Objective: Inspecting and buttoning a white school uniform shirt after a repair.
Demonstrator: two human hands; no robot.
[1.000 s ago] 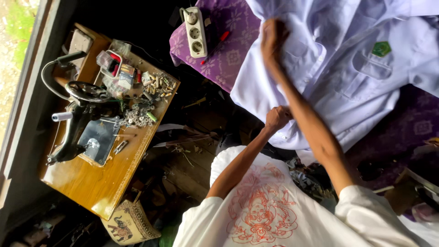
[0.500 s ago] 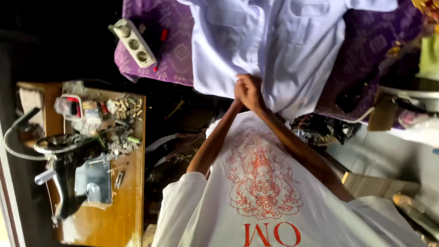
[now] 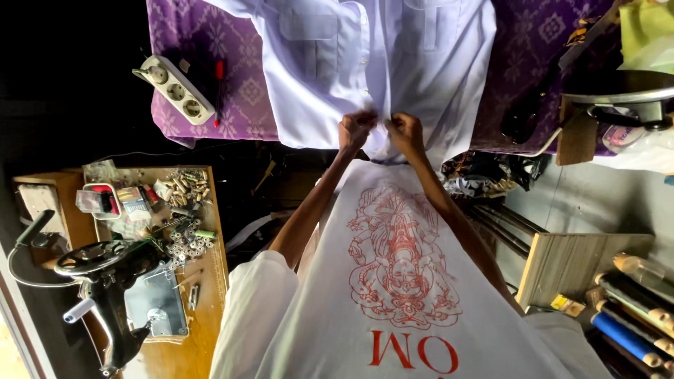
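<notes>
Both hands, left hand [image 3: 357, 130] and right hand [image 3: 406, 132], are closed on the hem of the white button-up shirt [image 3: 379, 63] at upper centre, side by side. The shirt lies flat on the purple patterned cloth [image 3: 210, 98] (a padded surface, apparently), so the fabric stays smooth.

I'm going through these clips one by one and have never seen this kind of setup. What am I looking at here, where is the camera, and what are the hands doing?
There is no machine doing the work: a person works with two bare hands, and the single camera sits on their head, looking down. That is why you see their own printed white T-shirt at the bottom and their arms reaching away from you.

Both hands meet at the lower edge of a white button-up shirt, which lies spread on a purple patterned cloth. The left hand and right hand each pinch the shirt's fabric near its button line.

On the cloth beside the shirt lies a white power strip. To the left stands a wooden table with a black sewing machine and scattered bobbins and small parts. Rolled fabric bolts show at the lower right.
</notes>
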